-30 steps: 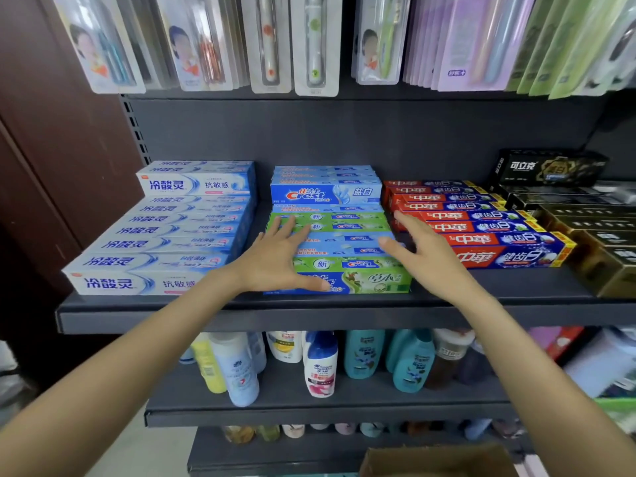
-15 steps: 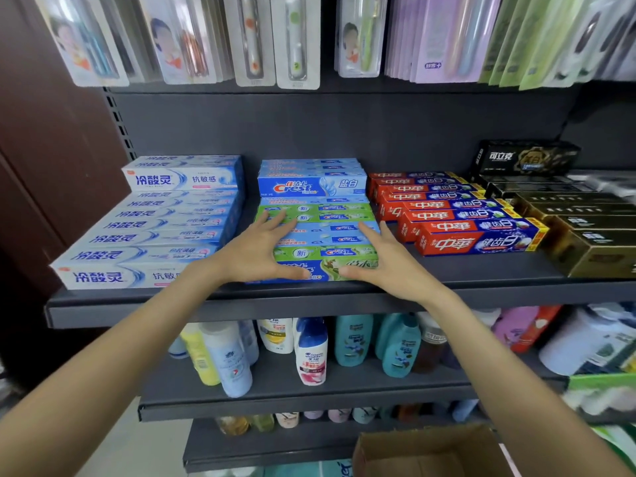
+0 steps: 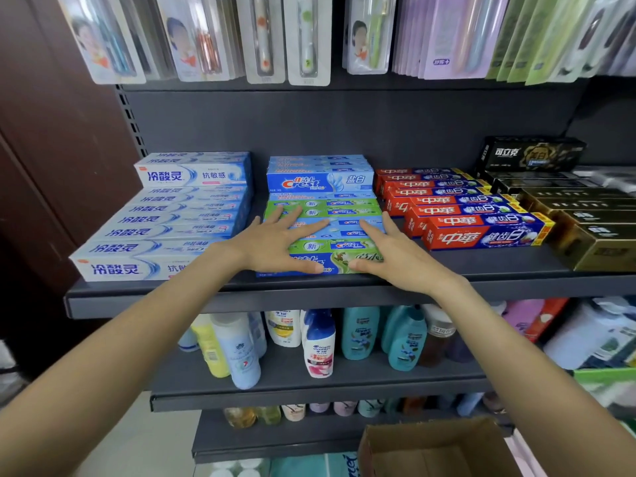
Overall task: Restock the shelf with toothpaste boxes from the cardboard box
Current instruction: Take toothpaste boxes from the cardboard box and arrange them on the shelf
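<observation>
Your left hand (image 3: 275,247) and right hand (image 3: 395,256), fingers spread flat, press the front box (image 3: 339,261); its long axis runs left-right along the shelf (image 3: 144,299).

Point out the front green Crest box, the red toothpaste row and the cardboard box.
front green Crest box (image 3: 339,261): head view, front face between the hands.
red toothpaste row (image 3: 481,235): head view, front box's face.
cardboard box (image 3: 430,438): head view, back wall.

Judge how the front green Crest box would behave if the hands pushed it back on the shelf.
The green box looks like a long, flat-sided carton, so it would probably slide, not roll. Its glossy print suggests little grip under the flat left hand and right hand. Boxes packed behind it would likely resist.
</observation>
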`<act>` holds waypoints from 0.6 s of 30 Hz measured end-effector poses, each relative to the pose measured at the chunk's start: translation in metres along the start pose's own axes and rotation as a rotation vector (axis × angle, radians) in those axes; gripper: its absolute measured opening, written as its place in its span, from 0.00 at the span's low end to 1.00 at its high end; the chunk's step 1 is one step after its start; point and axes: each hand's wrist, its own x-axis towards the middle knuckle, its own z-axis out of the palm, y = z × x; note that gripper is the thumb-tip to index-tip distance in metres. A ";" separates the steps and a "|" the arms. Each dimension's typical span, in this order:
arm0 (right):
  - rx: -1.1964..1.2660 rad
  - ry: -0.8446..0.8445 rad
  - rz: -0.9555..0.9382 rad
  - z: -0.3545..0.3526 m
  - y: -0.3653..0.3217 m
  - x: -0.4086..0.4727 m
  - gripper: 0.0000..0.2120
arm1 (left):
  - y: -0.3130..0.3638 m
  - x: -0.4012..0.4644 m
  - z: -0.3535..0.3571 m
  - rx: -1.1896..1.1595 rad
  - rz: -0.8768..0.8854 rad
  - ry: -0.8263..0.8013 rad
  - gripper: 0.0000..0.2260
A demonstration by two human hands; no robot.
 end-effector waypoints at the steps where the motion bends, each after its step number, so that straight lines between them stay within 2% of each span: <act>1: -0.026 -0.010 0.001 0.000 -0.001 -0.001 0.41 | 0.000 0.000 0.000 0.026 0.000 0.010 0.36; 6: -0.132 0.006 -0.021 -0.007 -0.003 -0.005 0.39 | 0.013 0.002 -0.006 0.190 0.007 0.039 0.40; 9: -0.114 0.174 -0.134 -0.016 0.008 -0.018 0.34 | 0.034 0.000 -0.018 0.188 0.024 0.100 0.39; 10: -0.082 0.245 -0.160 -0.021 0.016 -0.025 0.32 | 0.044 -0.001 -0.021 0.115 0.057 0.179 0.36; 14: -0.010 0.514 -0.212 -0.048 0.066 -0.057 0.22 | 0.105 -0.002 -0.015 -0.387 0.193 0.712 0.25; 16: -0.006 0.588 -0.212 -0.062 0.099 -0.063 0.18 | 0.142 0.010 -0.007 -0.534 0.175 0.835 0.20; 18: -0.007 0.583 -0.211 -0.072 0.133 -0.062 0.16 | 0.176 0.031 0.002 -0.604 0.128 0.862 0.19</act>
